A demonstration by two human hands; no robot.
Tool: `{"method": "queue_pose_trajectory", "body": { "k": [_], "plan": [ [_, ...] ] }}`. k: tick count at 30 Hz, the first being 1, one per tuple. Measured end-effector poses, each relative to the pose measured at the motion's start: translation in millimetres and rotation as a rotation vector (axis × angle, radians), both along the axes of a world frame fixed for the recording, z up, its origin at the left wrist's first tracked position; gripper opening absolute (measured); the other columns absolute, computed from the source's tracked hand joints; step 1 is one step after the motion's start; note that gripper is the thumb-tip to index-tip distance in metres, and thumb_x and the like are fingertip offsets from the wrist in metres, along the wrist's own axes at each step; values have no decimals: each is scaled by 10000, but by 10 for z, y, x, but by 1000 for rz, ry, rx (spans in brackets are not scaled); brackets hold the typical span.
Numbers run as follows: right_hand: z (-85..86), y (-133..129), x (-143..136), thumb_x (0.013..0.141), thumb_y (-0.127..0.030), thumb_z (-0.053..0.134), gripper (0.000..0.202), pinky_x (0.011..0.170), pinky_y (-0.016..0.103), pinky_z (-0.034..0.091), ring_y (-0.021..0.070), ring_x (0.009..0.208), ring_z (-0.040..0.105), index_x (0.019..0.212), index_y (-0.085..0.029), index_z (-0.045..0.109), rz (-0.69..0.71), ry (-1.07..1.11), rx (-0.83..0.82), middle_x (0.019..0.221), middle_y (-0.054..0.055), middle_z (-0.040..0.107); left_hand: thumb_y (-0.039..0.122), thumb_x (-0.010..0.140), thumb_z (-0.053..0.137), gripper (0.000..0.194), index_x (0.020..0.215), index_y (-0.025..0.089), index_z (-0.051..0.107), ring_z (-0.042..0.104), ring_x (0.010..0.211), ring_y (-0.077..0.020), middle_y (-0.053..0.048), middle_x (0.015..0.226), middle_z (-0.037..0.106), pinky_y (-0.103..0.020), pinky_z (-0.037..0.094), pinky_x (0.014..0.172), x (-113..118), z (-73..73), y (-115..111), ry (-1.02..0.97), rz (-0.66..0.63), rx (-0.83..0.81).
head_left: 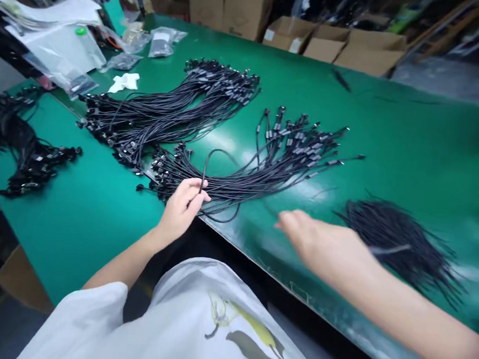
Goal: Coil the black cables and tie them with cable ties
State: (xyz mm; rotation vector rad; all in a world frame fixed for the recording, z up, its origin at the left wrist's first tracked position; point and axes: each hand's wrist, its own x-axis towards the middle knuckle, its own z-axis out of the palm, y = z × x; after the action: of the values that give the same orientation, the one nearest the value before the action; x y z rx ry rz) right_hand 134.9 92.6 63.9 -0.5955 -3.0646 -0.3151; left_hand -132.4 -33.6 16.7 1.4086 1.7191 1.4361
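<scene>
My left hand (183, 205) is closed in a pinch on a black cable (205, 168), which loops up from the fingers near the table's front edge. Right behind that hand lies a bundle of black cables (243, 182) with small connectors at the left end and grey tags toward the right. My right hand (297, 228), blurred by motion, hovers over the green table to the right of the bundle. Its fingers look pressed together; a faint dark streak shows at the tips, too smeared to name. Beyond it is a pile of thin black strands (400, 242).
A larger cable bundle (174, 108) lies farther back, and another cable heap (26, 146) sits at the left. Plastic bags (163, 43), a white crumpled piece (125, 82) and a white box (63, 46) stand at the back left. Cardboard boxes (325, 42) line the far edge.
</scene>
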Motion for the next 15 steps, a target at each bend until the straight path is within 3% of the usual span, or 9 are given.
{"method": "queue_pose_trajectory", "body": {
  "k": [2, 4, 5, 7, 9, 11, 13, 15],
  "plan": [
    [79, -308, -212, 976, -247, 400, 260, 460, 265, 171, 109, 488, 461, 779, -167, 549, 99, 21, -163, 662, 22, 555, 294, 948, 443, 258, 959, 171, 670, 548, 1162, -226, -112, 1180, 611, -385, 407, 1038, 217, -9, 37, 189, -146, 20],
    [193, -332, -403, 982, -283, 413, 270, 479, 268, 170, 108, 518, 470, 795, -160, 564, 77, 45, -263, 695, 27, 582, 292, 960, 415, 257, 955, 177, 645, 620, 934, -182, -80, 971, 659, -347, 476, 915, 384, -10, 31, 145, -374, -75],
    [237, -253, -455, 977, -329, 438, 279, 487, 265, 169, 111, 537, 478, 803, -159, 574, 30, 67, -298, 704, 30, 594, 306, 967, 407, 262, 942, 179, 635, 613, 765, -148, -44, 826, 643, -316, 502, 815, 427, -8, 16, 49, -472, -164],
    [264, 1, -442, 943, -433, 499, 319, 502, 251, 187, 118, 566, 496, 799, -164, 590, -60, 107, -405, 692, 23, 604, 364, 970, 423, 285, 904, 174, 624, 451, 469, -83, 42, 570, 494, -250, 485, 602, 413, 4, -24, -271, -629, -346],
    [189, 267, -295, 915, -495, 523, 348, 524, 234, 242, 123, 587, 515, 802, -176, 604, -85, 140, -576, 686, 9, 613, 414, 942, 494, 297, 916, 154, 637, 256, 344, -38, 105, 467, 318, -197, 411, 458, 279, 51, -64, -677, -745, -429],
    [26, 448, -88, 930, -481, 490, 332, 566, 233, 315, 129, 624, 544, 858, -186, 623, -85, 220, -707, 749, 10, 643, 385, 914, 566, 277, 986, 134, 656, 132, 304, -12, 135, 445, 211, -149, 335, 374, 84, 140, -96, -1030, -745, -339],
    [-175, 501, 103, 961, -426, 431, 313, 607, 245, 369, 130, 643, 562, 955, -185, 630, -117, 332, -752, 832, 25, 663, 316, 911, 584, 298, 1139, 129, 626, 119, 297, -5, 135, 460, 230, -108, 279, 333, -88, 250, -110, -1238, -568, -159],
    [-357, 419, 221, 982, -358, 384, 308, 633, 258, 395, 135, 661, 572, 1034, -171, 622, -146, 406, -684, 874, 48, 662, 279, 920, 569, 367, 1260, 141, 562, 212, 326, -6, 114, 509, 328, -78, 270, 332, -164, 325, -86, -1301, -357, -33]
  ]
}}
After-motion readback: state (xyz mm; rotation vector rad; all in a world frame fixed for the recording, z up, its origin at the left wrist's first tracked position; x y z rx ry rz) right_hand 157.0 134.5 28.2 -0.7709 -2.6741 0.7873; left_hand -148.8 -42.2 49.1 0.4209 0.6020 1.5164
